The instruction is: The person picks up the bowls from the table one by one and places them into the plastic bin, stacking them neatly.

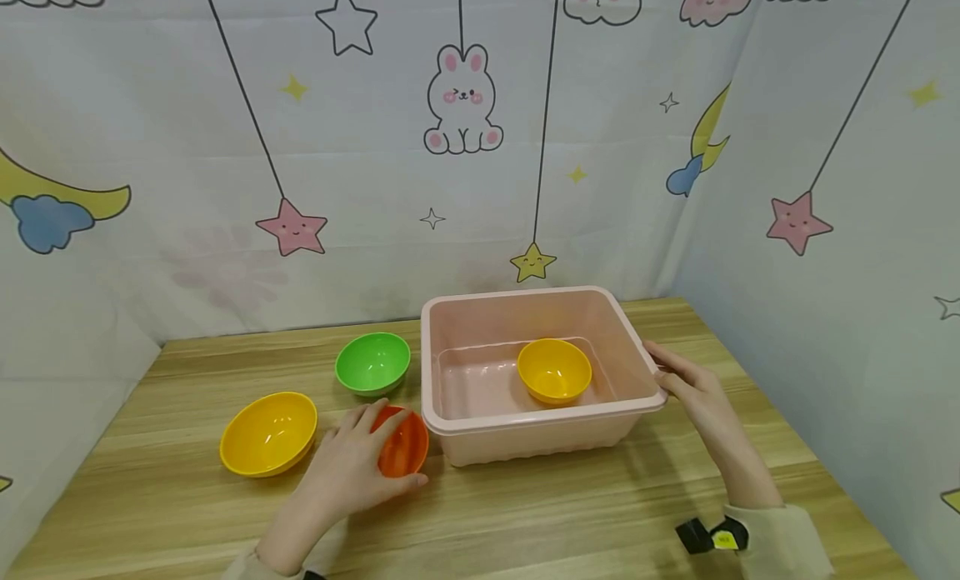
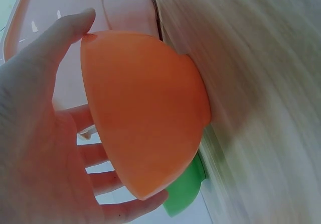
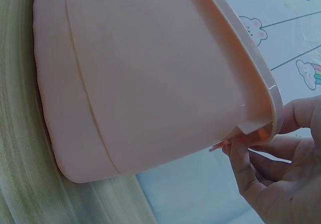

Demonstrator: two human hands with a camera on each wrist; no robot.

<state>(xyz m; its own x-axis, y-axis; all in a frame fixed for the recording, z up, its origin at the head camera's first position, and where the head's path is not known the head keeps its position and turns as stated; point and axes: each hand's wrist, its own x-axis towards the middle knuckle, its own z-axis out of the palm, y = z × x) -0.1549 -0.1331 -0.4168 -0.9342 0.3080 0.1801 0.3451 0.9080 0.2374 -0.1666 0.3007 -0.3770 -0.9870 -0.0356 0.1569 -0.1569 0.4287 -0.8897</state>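
One bowl is orange, the tub pink, the table wood-grained.

cream sleeves; on right, black wrist device, yellow label

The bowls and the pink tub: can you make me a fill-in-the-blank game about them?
1. The hand gripping the round orange plastic bowl is the person's ____ one.
2. Inside the pink rectangular plastic tub, the number of bowls is ____.
3. Counting the round green plastic bowl, the head view shows ____ bowls altogether.

Missing words: left; one; four.
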